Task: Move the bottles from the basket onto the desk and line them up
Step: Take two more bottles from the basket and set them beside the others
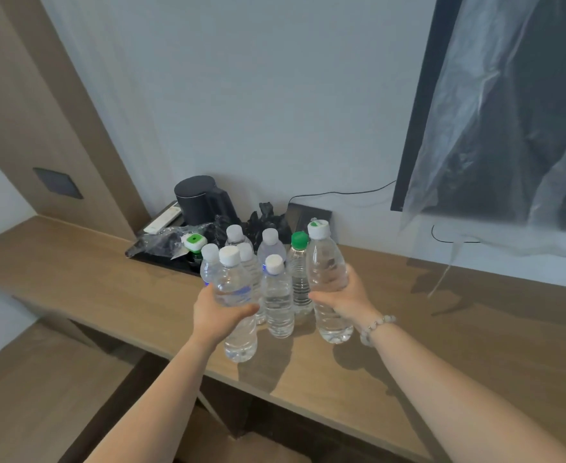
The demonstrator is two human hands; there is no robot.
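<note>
Bare table lies open left of the standing bottles and right of them too, out to the front edge. They stand packed close. The left hand gripping the left bottle and the right hand gripping the right bottle flank the group. Behind, a tray with a kettle and black bags blocks the wall side.

One wide-angle view from the person's head looks forward and down across the desk toward the far wall. It sits close: the left hand and right hand reach in from the near edge to the bottles mid-frame. The view is tilted, so the desk slopes down to the right, and a screen fills the far right.
</note>
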